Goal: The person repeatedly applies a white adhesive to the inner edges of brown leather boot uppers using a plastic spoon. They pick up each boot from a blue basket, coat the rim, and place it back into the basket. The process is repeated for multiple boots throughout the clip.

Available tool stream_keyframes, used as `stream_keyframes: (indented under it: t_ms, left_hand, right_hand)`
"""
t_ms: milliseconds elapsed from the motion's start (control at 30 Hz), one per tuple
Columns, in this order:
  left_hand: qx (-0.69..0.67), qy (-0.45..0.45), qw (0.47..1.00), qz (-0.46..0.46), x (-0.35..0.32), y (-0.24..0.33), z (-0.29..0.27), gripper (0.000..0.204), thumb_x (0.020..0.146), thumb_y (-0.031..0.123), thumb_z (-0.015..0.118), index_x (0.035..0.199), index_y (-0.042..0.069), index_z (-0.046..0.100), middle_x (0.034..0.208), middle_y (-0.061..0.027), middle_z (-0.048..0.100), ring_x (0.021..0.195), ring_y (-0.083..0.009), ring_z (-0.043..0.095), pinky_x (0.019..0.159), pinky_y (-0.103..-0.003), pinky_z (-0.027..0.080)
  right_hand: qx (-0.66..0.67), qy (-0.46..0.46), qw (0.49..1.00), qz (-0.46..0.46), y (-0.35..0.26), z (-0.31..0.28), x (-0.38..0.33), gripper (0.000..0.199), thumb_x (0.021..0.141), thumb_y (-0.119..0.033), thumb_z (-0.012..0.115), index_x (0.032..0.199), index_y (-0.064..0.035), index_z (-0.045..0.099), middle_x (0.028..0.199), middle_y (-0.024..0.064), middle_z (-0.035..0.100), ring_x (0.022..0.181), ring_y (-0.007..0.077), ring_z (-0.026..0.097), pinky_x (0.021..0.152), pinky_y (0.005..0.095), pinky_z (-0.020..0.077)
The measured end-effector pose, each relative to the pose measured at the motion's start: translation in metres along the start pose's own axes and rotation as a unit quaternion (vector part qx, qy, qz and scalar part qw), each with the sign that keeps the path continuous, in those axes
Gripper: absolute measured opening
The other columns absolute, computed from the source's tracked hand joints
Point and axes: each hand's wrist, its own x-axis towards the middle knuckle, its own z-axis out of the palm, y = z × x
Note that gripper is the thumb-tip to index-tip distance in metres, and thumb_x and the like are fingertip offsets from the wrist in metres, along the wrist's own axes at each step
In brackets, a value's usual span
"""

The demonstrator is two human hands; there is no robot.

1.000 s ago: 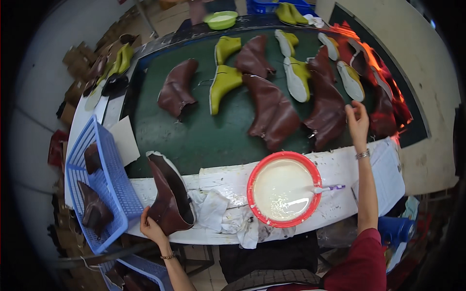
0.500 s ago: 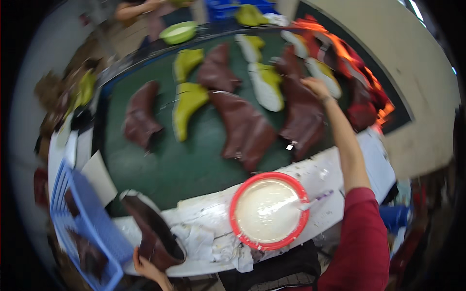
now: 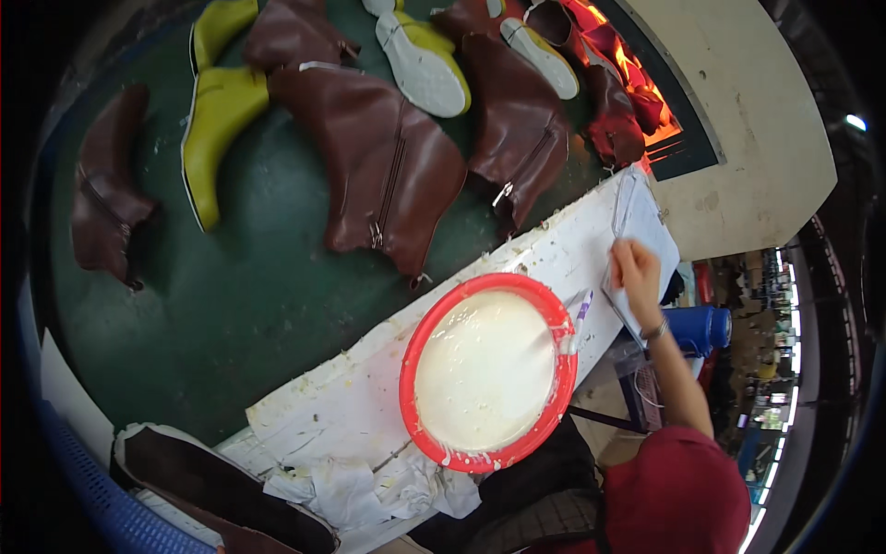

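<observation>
My right hand (image 3: 637, 277) hovers over white sheets at the right end of the white board, fingers curled in, with nothing visible in them. Left of it, a brush (image 3: 581, 314) with a purple-and-white handle leans in a red-rimmed bowl (image 3: 412, 383) of thick white liquid. At the lower left a brown leather boot upper (image 3: 235, 485) lies with its dark inside showing. Just a sliver of my left hand (image 3: 221, 549) shows at that boot's lower edge; its fingers are hidden.
Brown zippered boot uppers (image 3: 369, 166) and yellow shoe lasts (image 3: 221, 111) with white soles lie on the green table (image 3: 249, 305). An orange glow lights boots (image 3: 614, 111) at the far right. Crumpled white cloths (image 3: 369, 489), a blue basket (image 3: 92, 489) and a blue flask (image 3: 697, 328) are nearby.
My right hand has left the brown boot upper at the far right and come back toward me, near the brush. The view has moved closer and turned; my left hand has almost left it.
</observation>
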Motion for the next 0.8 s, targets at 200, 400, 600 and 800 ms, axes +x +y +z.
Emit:
stream_keyframes:
  t_ms: [200,400,600,800]
  left_hand:
    - [0.050,0.008,0.999,0.009,0.002,0.003,0.006,0.036,0.096,0.017,0.055,0.118,-0.007,0.069,0.116,-0.0219,0.070,0.101,-0.0324,0.067,0.088,-0.042,0.054]
    - [0.083,0.035,0.996,0.028,-0.001,0.025,0.008,0.038,0.098,0.023,0.054,0.116,-0.007,0.069,0.112,-0.0208,0.071,0.098,-0.0313,0.066,0.087,-0.041,0.052]
    - [0.102,0.032,0.993,-0.045,-0.009,0.038,0.010,0.040,0.107,0.026,0.048,0.126,-0.005,0.063,0.117,-0.0221,0.064,0.102,-0.0325,0.062,0.087,-0.043,0.049]
    - [0.142,0.002,0.990,0.009,-0.009,0.037,0.007,0.041,0.107,0.025,0.044,0.126,-0.006,0.063,0.119,-0.0242,0.064,0.103,-0.0361,0.062,0.090,-0.044,0.050]
  right_hand:
    - [-0.067,0.108,0.985,-0.114,0.038,0.051,-0.055,0.028,0.107,-0.019,0.057,0.086,-0.0005,0.061,0.077,-0.0026,0.056,0.073,0.0035,0.046,0.066,0.0206,0.0388]
    - [-0.077,0.097,0.987,-0.099,0.050,0.049,-0.053,0.026,0.109,-0.020,0.053,0.093,0.0000,0.061,0.079,-0.0001,0.056,0.074,0.0077,0.048,0.068,0.0235,0.0424]
    - [-0.134,0.107,0.975,-0.142,0.040,0.058,-0.051,0.031,0.111,-0.021,0.048,0.090,-0.0011,0.059,0.078,0.0026,0.056,0.071,0.0100,0.048,0.067,0.0253,0.0430]
    - [-0.126,0.117,0.980,-0.102,0.056,0.050,-0.052,0.031,0.111,-0.023,0.049,0.090,-0.0020,0.059,0.076,0.0035,0.056,0.067,0.0108,0.048,0.064,0.0260,0.0434]
